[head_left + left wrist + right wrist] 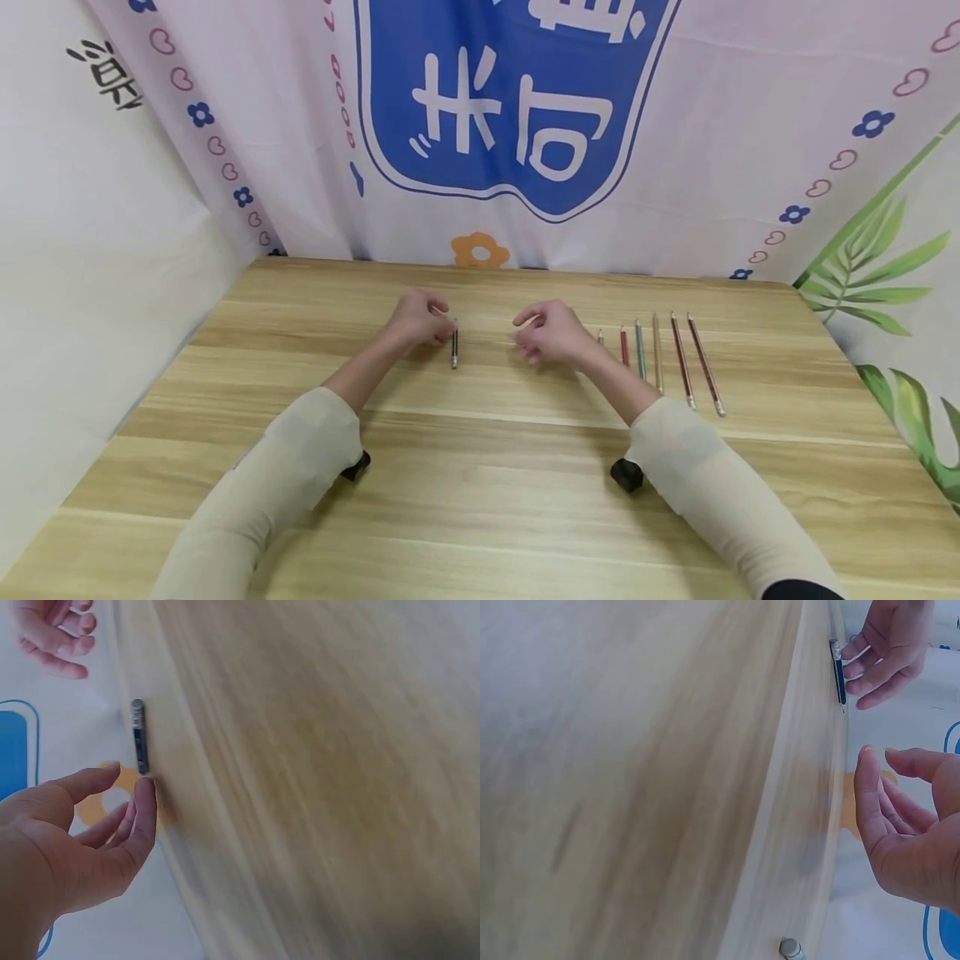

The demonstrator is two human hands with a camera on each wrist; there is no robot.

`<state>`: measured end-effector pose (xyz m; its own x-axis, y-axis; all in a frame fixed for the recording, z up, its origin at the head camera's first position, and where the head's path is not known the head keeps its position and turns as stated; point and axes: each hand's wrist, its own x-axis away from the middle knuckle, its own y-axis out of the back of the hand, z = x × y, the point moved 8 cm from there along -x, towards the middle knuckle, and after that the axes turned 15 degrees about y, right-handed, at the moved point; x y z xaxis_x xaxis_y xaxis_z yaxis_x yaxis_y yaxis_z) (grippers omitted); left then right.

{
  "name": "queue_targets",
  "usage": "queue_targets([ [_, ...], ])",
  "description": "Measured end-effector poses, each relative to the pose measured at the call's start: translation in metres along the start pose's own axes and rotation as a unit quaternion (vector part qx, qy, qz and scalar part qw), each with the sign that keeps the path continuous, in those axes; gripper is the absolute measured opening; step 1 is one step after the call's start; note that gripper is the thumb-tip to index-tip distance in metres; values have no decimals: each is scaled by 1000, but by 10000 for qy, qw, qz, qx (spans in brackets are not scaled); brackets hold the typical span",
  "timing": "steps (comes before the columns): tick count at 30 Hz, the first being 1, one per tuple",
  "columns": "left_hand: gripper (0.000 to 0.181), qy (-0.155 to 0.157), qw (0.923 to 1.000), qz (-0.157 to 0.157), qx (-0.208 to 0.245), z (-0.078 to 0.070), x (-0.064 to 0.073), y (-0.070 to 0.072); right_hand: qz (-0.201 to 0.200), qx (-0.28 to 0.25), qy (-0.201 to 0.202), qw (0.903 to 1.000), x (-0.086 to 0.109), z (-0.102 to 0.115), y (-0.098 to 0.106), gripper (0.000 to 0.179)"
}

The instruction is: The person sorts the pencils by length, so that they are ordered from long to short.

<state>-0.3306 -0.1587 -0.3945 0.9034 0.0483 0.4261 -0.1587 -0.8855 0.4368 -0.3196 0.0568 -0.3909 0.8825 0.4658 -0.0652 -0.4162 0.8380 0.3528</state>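
A short black pencil [454,348] lies on the wooden table, its metal-capped eraser end toward the person. My left hand [422,317] is just left of it, fingers loosely bent and thumb apart. In the left wrist view the fingertips [146,786] come right up to one end of the pencil [140,739], and nothing sits between thumb and fingers. Off to the right of the pencil, my right hand [553,332] hovers over the table. Its thumb and fingers are parted and hold nothing, as the right wrist view of the right hand [911,825] shows.
Several pencils stand in a row to the right, lying side by side: a red pencil [624,343], a teal pencil [640,346], a plain wood pencil [657,354] and dark red ones [706,364]. The right forearm partly covers them. A printed curtain [300,125] hangs behind the table [480,500].
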Motion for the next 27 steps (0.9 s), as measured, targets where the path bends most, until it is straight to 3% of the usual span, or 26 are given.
queue_targets([
  [3,41,5,9991,-198,-375,2,-5,0,30,40,-18,10000,-2,0,-2,31],
  [7,24,0,9958,-382,-837,-1,-10,-3,45,-45,-54,10000,-4,0,-6,31],
  [11,42,-172,9909,-470,-1250,-7,-14,-8,58,-213,-87,9997,-7,0,-10,33],
  [13,41,-242,9887,-518,-1389,-8,-15,-9,82,-278,-101,9995,-8,0,-13,34],
  [19,22,-128,9899,-530,-1312,-8,-16,-9,121,-330,-137,9993,-8,1,-17,34],
  [27,17,-3,9912,-496,-1224,-9,-13,-8,185,-261,-118,9994,-10,1,-19,37],
])
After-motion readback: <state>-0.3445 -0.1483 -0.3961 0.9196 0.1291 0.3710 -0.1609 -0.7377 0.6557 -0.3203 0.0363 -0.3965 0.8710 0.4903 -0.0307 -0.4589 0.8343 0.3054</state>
